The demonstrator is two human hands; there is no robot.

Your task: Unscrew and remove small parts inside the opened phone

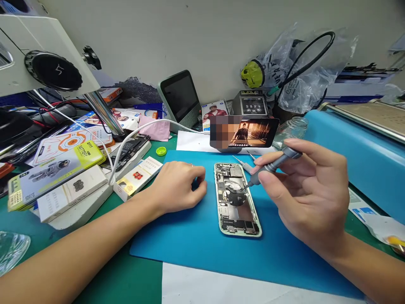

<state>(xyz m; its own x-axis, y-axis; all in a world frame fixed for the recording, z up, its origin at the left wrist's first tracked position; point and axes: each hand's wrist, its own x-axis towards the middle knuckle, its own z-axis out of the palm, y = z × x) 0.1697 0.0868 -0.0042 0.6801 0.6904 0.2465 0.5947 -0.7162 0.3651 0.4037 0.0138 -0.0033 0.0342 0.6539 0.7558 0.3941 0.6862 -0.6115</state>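
An opened smartphone (238, 211), its inner parts exposed in a pale green frame, lies on the blue mat (190, 245). My right hand (316, 194) holds a grey precision screwdriver (275, 164) in thumb and fingers. Its tip points down at the middle of the phone, near the round dark part; whether it touches cannot be made out. My left hand (180, 185) rests on the mat to the left of the phone, fingers curled in and nothing visible in them. Tweezers (243, 164) lie behind the phone, partly hidden by my right hand.
A second phone (253, 132) stands propped at the back, playing a video. Cigarette packs (139, 177), a battery box (57, 173) and a white cable (126, 137) crowd the left, under a microscope (53, 69). A glass jar (292, 128) and a blue machine (354, 147) stand at right.
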